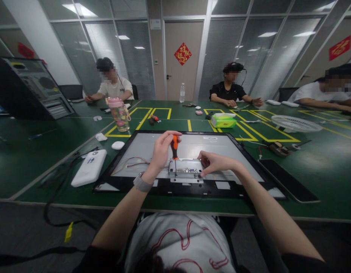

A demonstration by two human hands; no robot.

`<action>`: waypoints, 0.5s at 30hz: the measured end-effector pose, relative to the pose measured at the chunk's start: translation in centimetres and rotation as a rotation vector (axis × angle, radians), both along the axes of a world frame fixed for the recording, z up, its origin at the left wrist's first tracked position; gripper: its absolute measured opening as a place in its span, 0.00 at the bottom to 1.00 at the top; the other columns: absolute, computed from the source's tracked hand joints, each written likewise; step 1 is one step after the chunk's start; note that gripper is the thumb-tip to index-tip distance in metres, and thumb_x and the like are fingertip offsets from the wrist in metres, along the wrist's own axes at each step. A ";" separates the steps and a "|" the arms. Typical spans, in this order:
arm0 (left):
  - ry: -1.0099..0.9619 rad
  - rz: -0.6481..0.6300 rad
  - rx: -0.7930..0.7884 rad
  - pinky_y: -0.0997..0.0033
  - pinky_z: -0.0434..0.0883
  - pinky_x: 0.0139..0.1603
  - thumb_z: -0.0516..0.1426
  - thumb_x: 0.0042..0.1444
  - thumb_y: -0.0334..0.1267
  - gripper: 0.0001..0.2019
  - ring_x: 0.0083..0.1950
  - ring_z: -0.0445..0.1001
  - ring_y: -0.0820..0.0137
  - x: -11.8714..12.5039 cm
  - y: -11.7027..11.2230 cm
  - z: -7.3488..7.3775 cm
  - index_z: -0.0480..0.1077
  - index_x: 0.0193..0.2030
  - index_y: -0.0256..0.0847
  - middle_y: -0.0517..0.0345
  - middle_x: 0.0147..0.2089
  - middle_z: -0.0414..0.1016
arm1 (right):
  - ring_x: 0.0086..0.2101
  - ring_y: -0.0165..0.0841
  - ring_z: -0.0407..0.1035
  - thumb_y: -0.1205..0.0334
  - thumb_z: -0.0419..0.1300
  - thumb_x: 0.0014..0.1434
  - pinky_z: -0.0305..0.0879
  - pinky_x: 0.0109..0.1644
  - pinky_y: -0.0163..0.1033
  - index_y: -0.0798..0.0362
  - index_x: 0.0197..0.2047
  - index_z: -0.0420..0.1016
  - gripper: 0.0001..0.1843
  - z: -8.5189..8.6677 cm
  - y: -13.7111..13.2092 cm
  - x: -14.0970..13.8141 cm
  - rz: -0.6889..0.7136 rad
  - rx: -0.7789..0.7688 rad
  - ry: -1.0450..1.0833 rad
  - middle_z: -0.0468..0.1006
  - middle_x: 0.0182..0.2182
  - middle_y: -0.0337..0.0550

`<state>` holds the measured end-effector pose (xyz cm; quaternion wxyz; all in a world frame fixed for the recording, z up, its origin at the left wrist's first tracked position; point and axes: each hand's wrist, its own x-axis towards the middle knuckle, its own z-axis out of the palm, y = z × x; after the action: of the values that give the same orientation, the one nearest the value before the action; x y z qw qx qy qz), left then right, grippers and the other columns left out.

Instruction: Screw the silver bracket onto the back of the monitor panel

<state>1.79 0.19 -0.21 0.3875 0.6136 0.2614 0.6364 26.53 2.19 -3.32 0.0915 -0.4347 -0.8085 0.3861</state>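
Observation:
My left hand (161,151) is closed around the top of an orange and black screwdriver (174,146) that stands nearly upright. Its shaft points down at the front of a silver metal housing (187,165) with a row of connector ports. Thumb and fingers of my right hand (217,162) grip the right end of that housing. Beneath both hands lies a large flat display panel (135,151) with a black frame and grey back. Thin wires (137,163) run to the housing from the left. The screwdriver's tip is too small to make out clearly.
A white power bank (89,168) and a pink-lidded bottle (119,114) stand left of the panel. On the right lies a black phone-like slab (287,179). Behind the panel is a green tissue pack (223,120). Several people sit across the green table (329,159).

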 end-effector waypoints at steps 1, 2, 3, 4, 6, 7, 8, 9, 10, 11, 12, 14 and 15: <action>0.005 0.012 0.010 0.71 0.68 0.38 0.55 0.62 0.44 0.13 0.35 0.72 0.70 0.0 0.0 0.0 0.77 0.38 0.39 0.56 0.34 0.75 | 0.29 0.31 0.62 0.43 0.73 0.40 0.57 0.32 0.36 0.52 0.43 0.62 0.35 0.0 0.0 0.0 0.000 0.000 0.002 0.68 0.29 0.34; 0.023 0.031 0.027 0.71 0.67 0.38 0.56 0.61 0.45 0.13 0.35 0.72 0.70 0.0 0.0 -0.1 0.78 0.37 0.39 0.56 0.35 0.76 | 0.29 0.31 0.62 0.43 0.73 0.40 0.58 0.32 0.36 0.52 0.43 0.62 0.35 -0.1 0.0 0.0 0.001 0.000 0.003 0.68 0.28 0.34; 0.049 0.046 0.046 0.71 0.67 0.38 0.58 0.60 0.45 0.12 0.35 0.71 0.71 0.0 0.0 -0.1 0.78 0.37 0.40 0.56 0.35 0.76 | 0.29 0.31 0.62 0.42 0.73 0.40 0.58 0.32 0.36 0.52 0.43 0.62 0.35 -0.2 0.1 0.1 0.002 0.001 0.005 0.68 0.28 0.34; 0.068 0.051 0.060 0.72 0.67 0.38 0.58 0.60 0.45 0.12 0.35 0.71 0.71 0.0 -0.1 0.0 0.79 0.37 0.40 0.56 0.35 0.76 | 0.30 0.31 0.63 0.42 0.73 0.40 0.58 0.32 0.36 0.52 0.43 0.62 0.36 -0.3 0.2 0.1 0.004 0.003 0.005 0.68 0.28 0.34; 0.071 0.027 0.051 0.72 0.68 0.40 0.58 0.60 0.46 0.12 0.36 0.73 0.71 0.0 -0.2 -0.1 0.79 0.40 0.40 0.56 0.34 0.77 | 0.30 0.31 0.63 0.42 0.73 0.40 0.58 0.32 0.36 0.53 0.43 0.62 0.36 -0.5 0.3 0.2 0.009 0.008 0.004 0.68 0.28 0.34; 0.058 0.002 0.034 0.71 0.68 0.41 0.58 0.61 0.46 0.13 0.37 0.74 0.70 0.0 -0.2 -0.1 0.79 0.42 0.41 0.56 0.34 0.77 | 0.30 0.31 0.63 0.41 0.73 0.39 0.58 0.32 0.37 0.53 0.43 0.62 0.37 -0.5 0.3 0.2 0.011 0.010 0.004 0.68 0.28 0.34; 0.042 -0.023 0.017 0.70 0.69 0.42 0.57 0.62 0.47 0.14 0.37 0.75 0.69 0.1 -0.3 -0.1 0.78 0.43 0.41 0.56 0.34 0.78 | 0.30 0.32 0.63 0.41 0.73 0.39 0.58 0.32 0.37 0.53 0.43 0.63 0.37 -0.6 0.4 0.2 0.011 0.010 0.004 0.68 0.28 0.34; 0.026 -0.043 0.005 0.70 0.69 0.43 0.56 0.63 0.47 0.14 0.38 0.76 0.68 0.1 -0.2 -0.1 0.78 0.44 0.40 0.55 0.35 0.79 | 0.30 0.32 0.63 0.41 0.73 0.39 0.58 0.32 0.37 0.53 0.43 0.63 0.37 -0.6 0.4 0.3 0.012 0.009 0.004 0.68 0.28 0.34; 0.014 -0.054 0.001 0.69 0.69 0.44 0.56 0.63 0.47 0.15 0.39 0.76 0.68 0.1 -0.2 -0.2 0.78 0.43 0.40 0.54 0.36 0.79 | 0.30 0.32 0.63 0.41 0.73 0.39 0.58 0.32 0.37 0.53 0.44 0.62 0.37 -0.6 0.4 0.3 0.012 0.006 0.004 0.68 0.28 0.34; 0.009 -0.057 0.005 0.69 0.69 0.44 0.56 0.63 0.47 0.14 0.40 0.76 0.67 0.1 -0.2 -0.2 0.79 0.42 0.40 0.54 0.37 0.79 | 0.30 0.32 0.64 0.41 0.73 0.39 0.58 0.32 0.37 0.52 0.44 0.62 0.37 -0.6 0.4 0.3 0.010 0.004 0.006 0.68 0.28 0.34; 0.006 -0.056 0.014 0.70 0.69 0.44 0.56 0.63 0.46 0.14 0.40 0.76 0.68 0.1 -0.2 -0.2 0.79 0.41 0.40 0.54 0.37 0.79 | 0.30 0.32 0.63 0.41 0.73 0.39 0.58 0.32 0.37 0.52 0.44 0.62 0.37 -0.6 0.4 0.3 0.008 0.004 0.007 0.68 0.28 0.34; 0.013 -0.046 0.032 0.72 0.68 0.40 0.57 0.61 0.46 0.12 0.37 0.74 0.70 0.1 -0.3 -0.1 0.79 0.39 0.41 0.56 0.35 0.78 | 0.30 0.32 0.63 0.41 0.73 0.39 0.58 0.32 0.37 0.52 0.44 0.62 0.37 -0.5 0.3 0.2 0.008 0.005 0.008 0.68 0.28 0.34; 0.021 -0.036 0.041 0.73 0.67 0.38 0.58 0.60 0.45 0.11 0.35 0.72 0.72 0.1 -0.3 0.0 0.79 0.38 0.41 0.57 0.34 0.77 | 0.30 0.32 0.63 0.41 0.73 0.40 0.58 0.32 0.37 0.52 0.44 0.62 0.37 -0.5 0.3 0.2 0.010 0.005 0.009 0.68 0.28 0.34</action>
<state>1.89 -0.12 -0.25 0.3835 0.6326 0.2415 0.6280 26.76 2.50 -3.82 0.0944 -0.4288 -0.8111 0.3864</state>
